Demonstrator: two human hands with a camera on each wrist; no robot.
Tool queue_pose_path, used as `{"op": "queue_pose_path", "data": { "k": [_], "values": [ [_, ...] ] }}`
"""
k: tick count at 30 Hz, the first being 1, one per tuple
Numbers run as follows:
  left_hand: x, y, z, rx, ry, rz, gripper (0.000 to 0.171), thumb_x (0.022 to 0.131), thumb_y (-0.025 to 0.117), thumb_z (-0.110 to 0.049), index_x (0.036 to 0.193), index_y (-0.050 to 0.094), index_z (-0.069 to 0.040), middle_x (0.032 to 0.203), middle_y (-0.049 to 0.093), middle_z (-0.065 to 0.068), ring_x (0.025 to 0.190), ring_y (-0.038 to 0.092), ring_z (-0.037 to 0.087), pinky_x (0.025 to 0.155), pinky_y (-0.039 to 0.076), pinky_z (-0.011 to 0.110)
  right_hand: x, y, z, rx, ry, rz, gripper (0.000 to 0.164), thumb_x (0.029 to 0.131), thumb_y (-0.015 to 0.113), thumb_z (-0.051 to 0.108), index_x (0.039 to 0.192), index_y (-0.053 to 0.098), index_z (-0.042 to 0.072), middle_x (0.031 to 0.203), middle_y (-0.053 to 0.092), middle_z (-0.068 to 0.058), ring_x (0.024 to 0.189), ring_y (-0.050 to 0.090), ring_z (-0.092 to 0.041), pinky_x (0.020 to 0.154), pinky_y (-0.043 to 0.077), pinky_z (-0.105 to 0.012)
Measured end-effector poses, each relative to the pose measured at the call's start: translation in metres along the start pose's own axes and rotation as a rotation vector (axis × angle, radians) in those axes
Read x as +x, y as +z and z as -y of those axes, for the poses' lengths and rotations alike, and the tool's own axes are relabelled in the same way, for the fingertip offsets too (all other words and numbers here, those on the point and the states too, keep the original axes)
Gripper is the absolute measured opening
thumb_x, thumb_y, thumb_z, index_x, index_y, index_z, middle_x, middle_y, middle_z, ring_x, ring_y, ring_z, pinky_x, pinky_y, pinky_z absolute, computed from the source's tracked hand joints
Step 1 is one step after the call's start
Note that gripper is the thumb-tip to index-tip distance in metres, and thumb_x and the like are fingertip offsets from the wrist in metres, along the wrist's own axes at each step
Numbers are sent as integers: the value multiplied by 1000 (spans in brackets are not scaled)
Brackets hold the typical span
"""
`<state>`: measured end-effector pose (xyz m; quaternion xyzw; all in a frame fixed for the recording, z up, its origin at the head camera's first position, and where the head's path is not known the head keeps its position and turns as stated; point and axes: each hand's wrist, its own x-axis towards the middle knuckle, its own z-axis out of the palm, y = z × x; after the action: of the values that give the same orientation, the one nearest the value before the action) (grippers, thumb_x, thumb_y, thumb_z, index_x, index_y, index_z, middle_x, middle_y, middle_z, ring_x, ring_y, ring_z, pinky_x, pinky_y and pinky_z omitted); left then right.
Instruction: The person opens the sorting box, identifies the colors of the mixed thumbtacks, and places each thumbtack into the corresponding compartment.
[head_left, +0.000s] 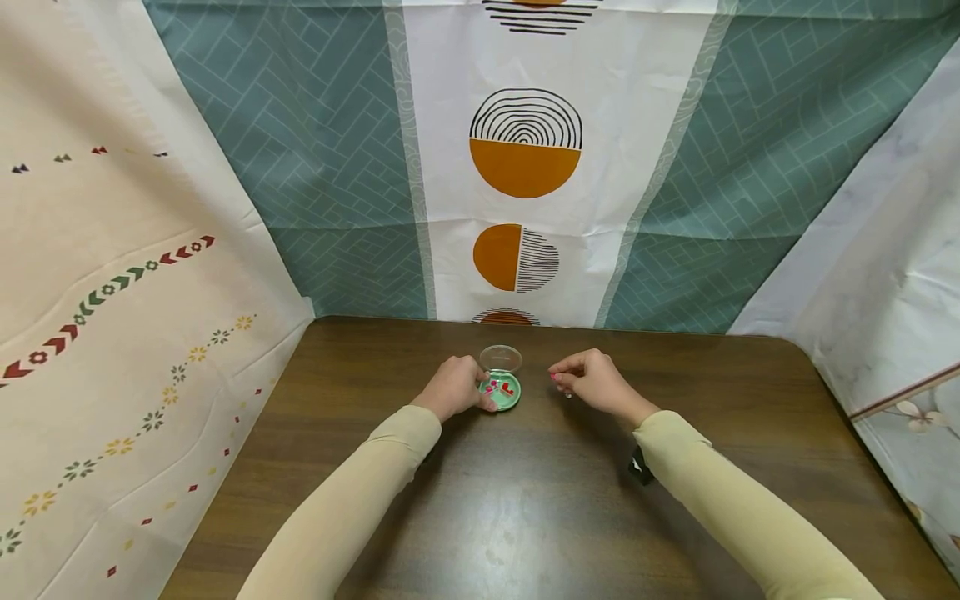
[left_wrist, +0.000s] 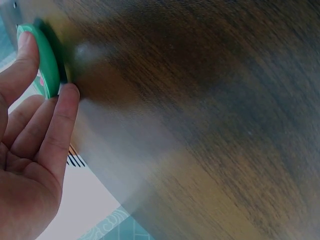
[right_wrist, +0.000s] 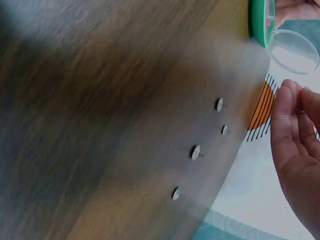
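A small round green case [head_left: 510,403] lies on the table with its clear round lid [head_left: 501,358] raised at the back. Several tiny red and pink pieces [head_left: 507,388] are inside it. My left hand [head_left: 454,389] holds the case by its left side, thumb at the front rim and fingers behind. To the right of the case, my right hand [head_left: 600,385] pinches a tiny pink piece [head_left: 553,377], mostly hidden by the fingertips. Several silvery thumbtacks [right_wrist: 195,152] rest near that hand in the right wrist view, flat heads down and pins up.
The dark wooden table [head_left: 480,517] runs back to a hanging patterned cloth [head_left: 517,208]. A cream cloth [head_left: 135,333] hangs on the left and a pale one [head_left: 892,275] on the right. Something black [head_left: 640,467] shows below the right cuff.
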<state>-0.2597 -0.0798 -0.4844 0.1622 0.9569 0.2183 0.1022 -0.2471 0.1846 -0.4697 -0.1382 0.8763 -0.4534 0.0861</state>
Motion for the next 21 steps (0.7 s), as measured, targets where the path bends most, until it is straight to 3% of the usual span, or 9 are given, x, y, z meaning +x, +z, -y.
{"op": "queue_pose_path", "data": {
  "k": [10,17,21],
  "values": [
    [-2,-4,-2,-2,-23,13,59,63,83,-42,113,70,-14,115,68,0,102,62,18,87,50,32,13,13,13,-39,-5,7,19,89,64,18,103,73,8,94,72,-13,72,65,-21,59,52,-29],
    [0,-4,-2,-5,-24,9,59,62,84,-43,112,70,-14,112,69,0,100,63,17,86,50,32,27,32,25,-15,-31,2,18,86,66,13,101,71,3,91,73,-13,77,68,-25,63,54,-26],
    [-1,-4,-3,-3,-31,19,59,62,84,-43,112,70,-14,114,69,0,101,62,17,87,50,31,31,44,30,-52,-45,13,12,85,68,13,93,73,5,87,73,-10,72,65,-16,61,53,-24]
  ]
}}
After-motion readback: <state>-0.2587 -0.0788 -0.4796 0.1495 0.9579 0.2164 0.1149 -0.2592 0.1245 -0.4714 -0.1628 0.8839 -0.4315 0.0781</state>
